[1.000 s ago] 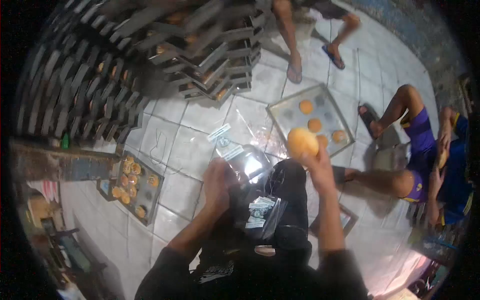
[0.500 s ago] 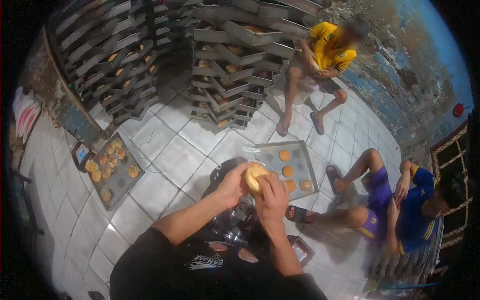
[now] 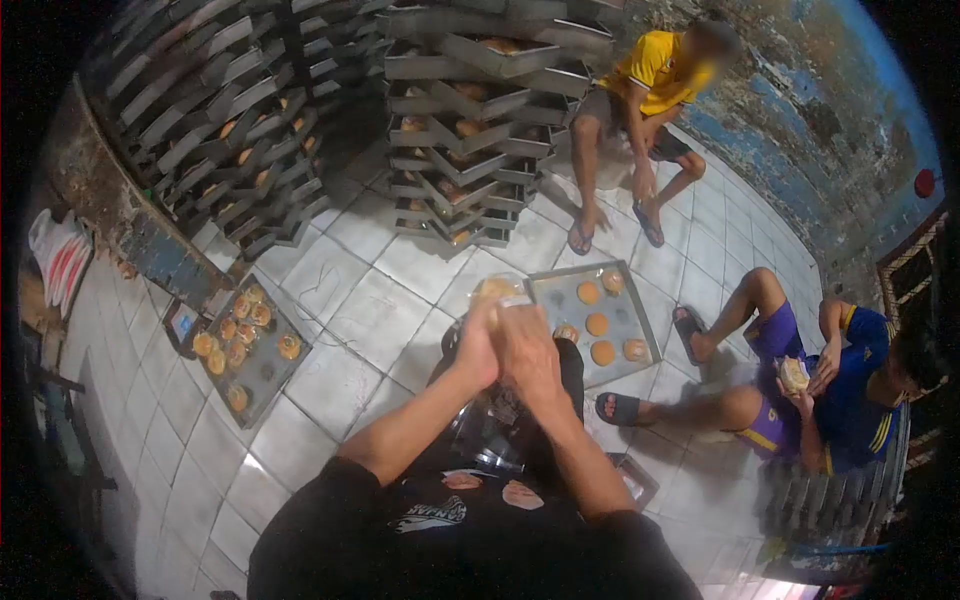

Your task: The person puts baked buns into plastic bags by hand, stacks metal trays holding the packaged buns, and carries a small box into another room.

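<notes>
Bun [image 3: 497, 290], pale golden and in a clear wrapper, held up between the two hands above the lap; the wrapper shows a white patch on its near side. Left hand [image 3: 480, 350]: curled narrow against the lower left of the bun. Right hand [image 3: 528, 350]: closed over the wrapper's near right side, the back of the hand uppermost; exact finger contacts hidden. Clear plastic bags [image 3: 488, 435] lie on the lap, at 6 o'clock from the hands. At 3 o'clock, near the hands, a metal tray [image 3: 625, 318] rests on the tiled floor [image 3: 370, 300], bearing six round buns; some look bare, others glossy as if wrapped. At 9 o'clock, well apart, a second metal tray [image 3: 264, 380] carries a cluster of wrapped buns toward its far end, with one lower down near its near end. Stacked trays [image 3: 460, 130] stand at 12 o'clock, alternately angled, buns visible between the layers. At 1 o'clock, a person in a yellow shirt [image 3: 660, 75] sits bent forward. At 3 o'clock, beyond the nearer tray, a person in a blue shirt [image 3: 860, 370] holds another bun [image 3: 793, 375].
</notes>
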### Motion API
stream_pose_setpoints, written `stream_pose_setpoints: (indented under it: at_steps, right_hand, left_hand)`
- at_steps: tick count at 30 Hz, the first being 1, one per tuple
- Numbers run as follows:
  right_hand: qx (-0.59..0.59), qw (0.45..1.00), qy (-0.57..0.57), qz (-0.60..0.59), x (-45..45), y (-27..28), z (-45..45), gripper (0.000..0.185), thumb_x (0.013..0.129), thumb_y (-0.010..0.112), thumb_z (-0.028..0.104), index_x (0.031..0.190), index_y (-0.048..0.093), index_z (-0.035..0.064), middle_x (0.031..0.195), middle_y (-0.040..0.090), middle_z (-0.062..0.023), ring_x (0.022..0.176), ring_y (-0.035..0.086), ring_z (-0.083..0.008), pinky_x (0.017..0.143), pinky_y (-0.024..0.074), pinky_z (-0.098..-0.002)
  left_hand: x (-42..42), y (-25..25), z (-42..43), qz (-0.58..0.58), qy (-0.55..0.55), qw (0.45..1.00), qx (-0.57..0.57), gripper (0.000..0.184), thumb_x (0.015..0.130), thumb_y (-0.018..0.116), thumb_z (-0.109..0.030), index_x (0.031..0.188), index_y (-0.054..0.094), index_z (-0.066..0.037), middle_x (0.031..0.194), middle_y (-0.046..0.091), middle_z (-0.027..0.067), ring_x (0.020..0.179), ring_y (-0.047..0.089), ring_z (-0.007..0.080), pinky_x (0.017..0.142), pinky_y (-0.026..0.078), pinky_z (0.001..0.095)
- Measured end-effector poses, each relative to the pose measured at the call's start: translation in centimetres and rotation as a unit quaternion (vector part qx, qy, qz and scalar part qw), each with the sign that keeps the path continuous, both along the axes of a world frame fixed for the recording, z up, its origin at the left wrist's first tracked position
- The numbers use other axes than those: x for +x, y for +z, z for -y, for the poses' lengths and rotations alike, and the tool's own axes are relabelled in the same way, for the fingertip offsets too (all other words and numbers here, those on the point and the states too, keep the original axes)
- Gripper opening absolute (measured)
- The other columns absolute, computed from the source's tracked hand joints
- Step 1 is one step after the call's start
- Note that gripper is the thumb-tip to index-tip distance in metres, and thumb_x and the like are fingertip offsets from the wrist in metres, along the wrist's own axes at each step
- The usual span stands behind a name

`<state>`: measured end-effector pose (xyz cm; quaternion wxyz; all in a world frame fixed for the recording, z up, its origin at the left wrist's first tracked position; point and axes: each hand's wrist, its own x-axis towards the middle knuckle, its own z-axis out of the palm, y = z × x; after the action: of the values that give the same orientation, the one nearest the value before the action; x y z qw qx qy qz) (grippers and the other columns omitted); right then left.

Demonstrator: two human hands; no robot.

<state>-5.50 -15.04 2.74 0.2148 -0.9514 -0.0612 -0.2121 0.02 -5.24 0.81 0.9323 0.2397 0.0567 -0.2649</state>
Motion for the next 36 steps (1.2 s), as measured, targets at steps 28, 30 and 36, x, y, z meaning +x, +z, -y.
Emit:
stream_pose_setpoints:
  at_steps: [28,30,36]
  right_hand:
    - [0.618,0.672,0.262,-0.313,-4.8,3.2,-1.1,0.023,0.085,0.077,0.015,0.089,0.057,0.0042,0.086,0.062,-0.0072,0.073,0.057,-0.0148,0.067,0.0473,-0.0259]
    - [0.257,0.966,-0.001,-0.029,-3.3,2.7,-0.2,0.039,0.079,0.079,0.011,0.111,0.058,0.0018,0.098,0.064,-0.0143,0.085,0.063,-0.0233,0.073,0.0511,-0.0306]
    - [0.186,0.981,0.042,0.016,-2.0,2.9,-0.2,0.023,0.084,0.074,0.01,0.103,0.066,0.0015,0.095,0.066,-0.0141,0.089,0.065,-0.0313,0.079,0.0538,-0.0354]
  left_hand:
    - [5.2,-1.5,-5.4,-0.075,0.046,0.996,0.024,0.059,0.104,0.033,-0.056,0.131,0.05,-0.007,0.131,0.058,0.0121,0.12,0.055,0.0288,0.103,0.044,0.052]
    - [2.2,0.8,-5.3,-0.073,-0.014,0.997,0.01,0.057,0.104,0.034,-0.055,0.131,0.05,-0.008,0.131,0.057,0.012,0.119,0.056,0.0284,0.102,0.045,0.0509]
    - [1.7,-1.4,-6.2,0.16,-0.02,0.958,0.236,0.044,0.106,0.043,-0.035,0.135,0.052,-0.004,0.123,0.062,0.0085,0.112,0.06,0.0193,0.097,0.049,0.0341]
